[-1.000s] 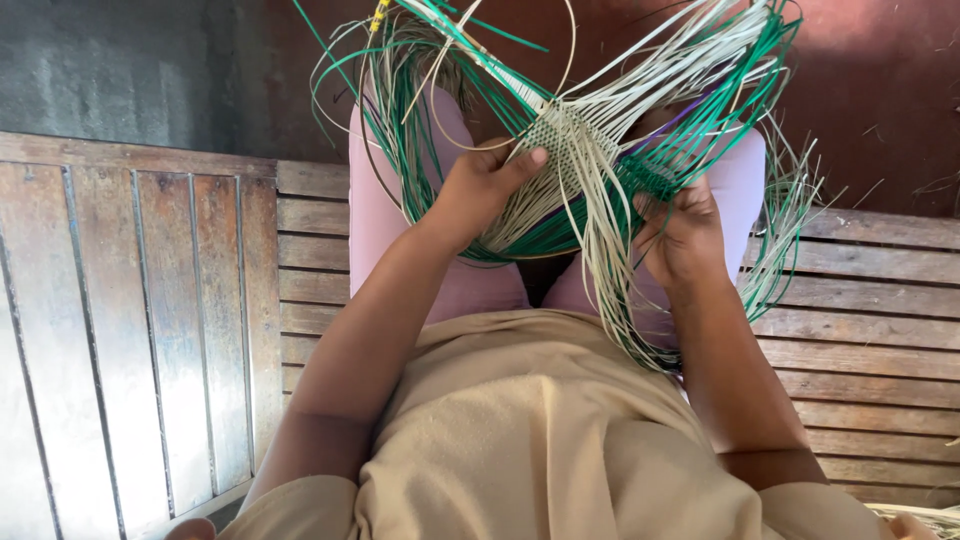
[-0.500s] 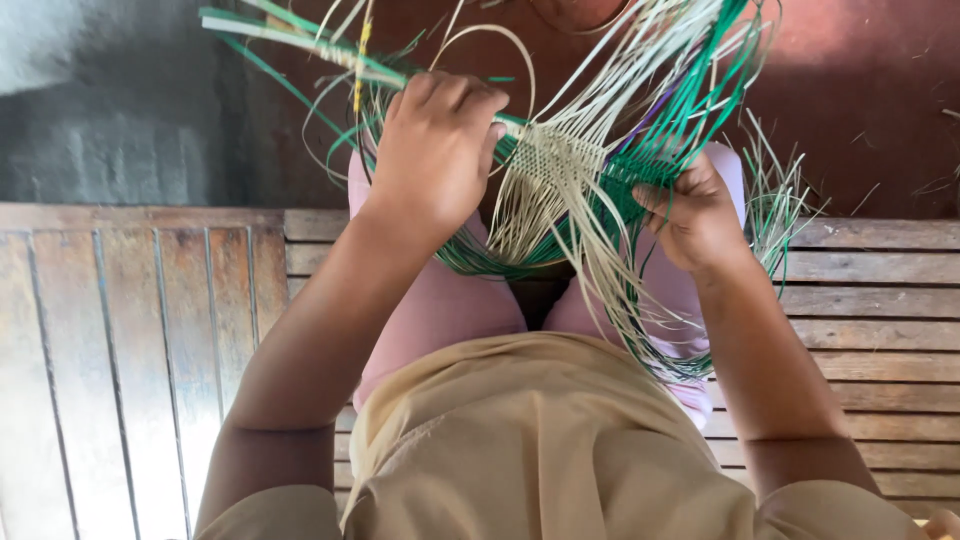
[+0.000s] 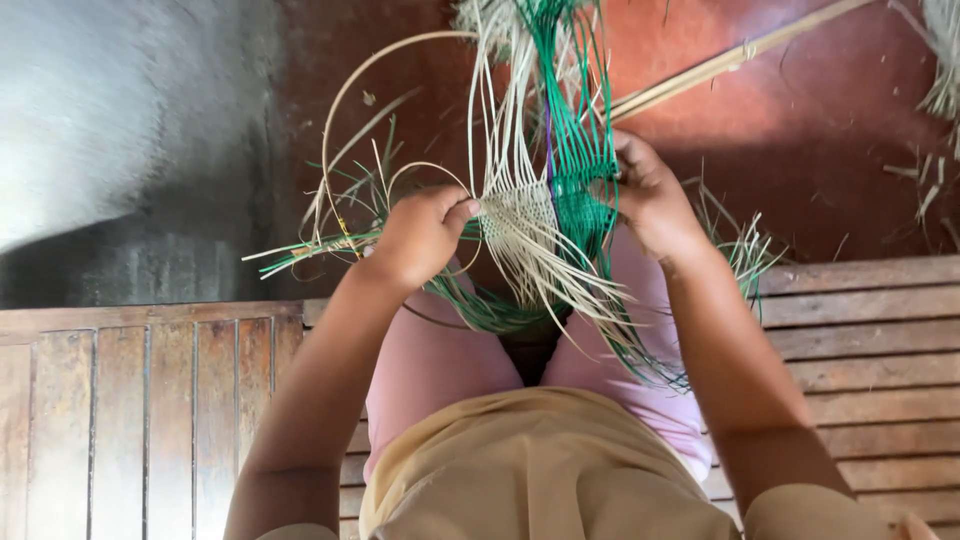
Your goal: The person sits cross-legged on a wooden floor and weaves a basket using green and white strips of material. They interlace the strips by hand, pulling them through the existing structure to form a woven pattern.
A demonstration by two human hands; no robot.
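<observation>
Held above the pink-clad lap (image 3: pixel 440 360): a half-woven mat (image 3: pixel 545 215) of pale and green strips. Left hand (image 3: pixel 420 238) closed, pinching its pale edge; right hand (image 3: pixel 650 200) curled around the green edge, keeping it taut. Loose strips (image 3: pixel 520 110) fanned beyond the mat.

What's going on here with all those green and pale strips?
A person seated on a slatted wooden bench is weaving. Both hands grip a small woven panel of pale and green strips held over the lap: the left hand pinches its pale edge, the right hand holds the green side. Loose strip ends fan out up and down. A pale stick lies on the reddish floor.
</observation>
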